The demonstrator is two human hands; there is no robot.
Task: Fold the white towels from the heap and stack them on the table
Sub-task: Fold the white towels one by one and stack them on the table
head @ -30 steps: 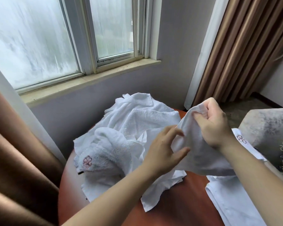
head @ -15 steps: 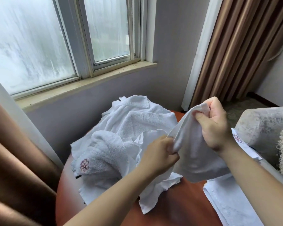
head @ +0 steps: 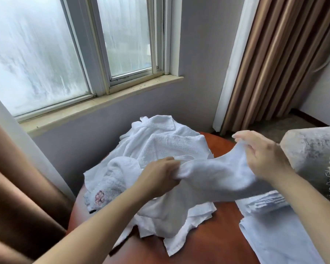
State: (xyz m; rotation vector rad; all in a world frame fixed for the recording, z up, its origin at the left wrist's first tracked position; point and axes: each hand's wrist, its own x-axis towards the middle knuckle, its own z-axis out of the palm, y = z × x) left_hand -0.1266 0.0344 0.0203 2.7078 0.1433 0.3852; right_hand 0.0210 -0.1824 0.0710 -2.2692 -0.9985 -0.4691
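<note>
Reddish counter [head: 208, 246]: towel [head: 217, 174] stretched above heap [head: 160, 145] at the counter's far edge, my left fingers [head: 170, 165] curled round one end, right fingers [head: 244, 135] pinching the other. Hanging cloth may snag heap, dragging it off.

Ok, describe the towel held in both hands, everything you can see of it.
The towel is plain white terry cloth, soft and slightly fuzzy, unfolded and rumpled. It is stretched sideways in the air between the hands: the left hand grips its bunched left end, and the right hand pinches its raised right edge. Its middle sags and its lower part hangs down against the heap on the brown table. No emblem shows on it.
</note>
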